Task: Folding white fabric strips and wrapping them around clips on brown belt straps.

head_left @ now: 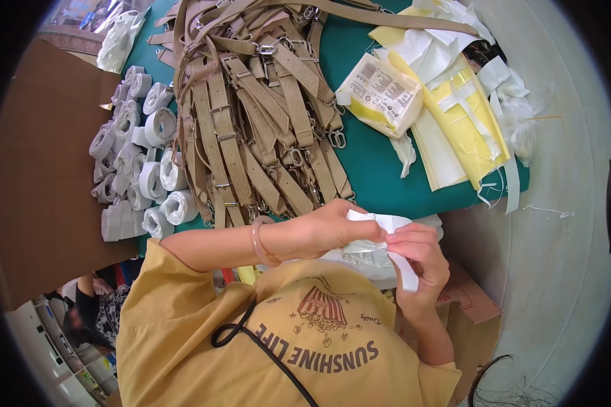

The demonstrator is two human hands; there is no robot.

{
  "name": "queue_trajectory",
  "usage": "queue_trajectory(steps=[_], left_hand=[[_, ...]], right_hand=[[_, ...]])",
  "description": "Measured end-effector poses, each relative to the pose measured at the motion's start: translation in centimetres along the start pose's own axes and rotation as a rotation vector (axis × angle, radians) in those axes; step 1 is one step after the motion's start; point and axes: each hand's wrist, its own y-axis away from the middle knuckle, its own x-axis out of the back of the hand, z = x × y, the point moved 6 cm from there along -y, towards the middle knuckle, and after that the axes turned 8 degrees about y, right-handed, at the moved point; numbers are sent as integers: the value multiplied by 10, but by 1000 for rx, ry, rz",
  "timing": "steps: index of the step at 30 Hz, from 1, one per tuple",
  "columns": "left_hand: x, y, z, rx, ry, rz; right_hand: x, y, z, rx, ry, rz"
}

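Close in front of my body, both hands meet at a white paper strip (406,273). My left hand (343,227), with a pink bangle at the wrist, is closed on the strip's folded upper part. My right hand (422,254) pinches it from the other side, and a loose end hangs down past the fingers. Whether anything is wrapped inside the strip is hidden. Just beyond my hands lies a large heap of tan straps (251,129) with metal buckles and clips. White plastic (370,256) shows below my hands.
Several white-wrapped rolls (159,127) are stacked left on the green table (360,159), beside a brown cardboard panel (47,163). At the right lie a tissue pack (380,95), yellow-and-white sheets (465,112) and crumpled plastic (523,139). Another person (91,312) shows at lower left.
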Motion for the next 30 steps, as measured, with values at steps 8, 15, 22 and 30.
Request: queue_trajectory(steps=[8, 15, 22, 30], left_hand=[[-3, 13, 24, -539, -571, 12], [-1, 18, 27, -671, -623, -80], [-2, 28, 29, -866, -728, -142], [-6, 34, 36, -986, -973, -114]], right_hand=[[0, -1, 3, -101, 14, 13], [-2, -7, 2, -154, 8, -21], [-6, -12, -4, -166, -1, -113], [0, -11, -16, -26, 245, 97]])
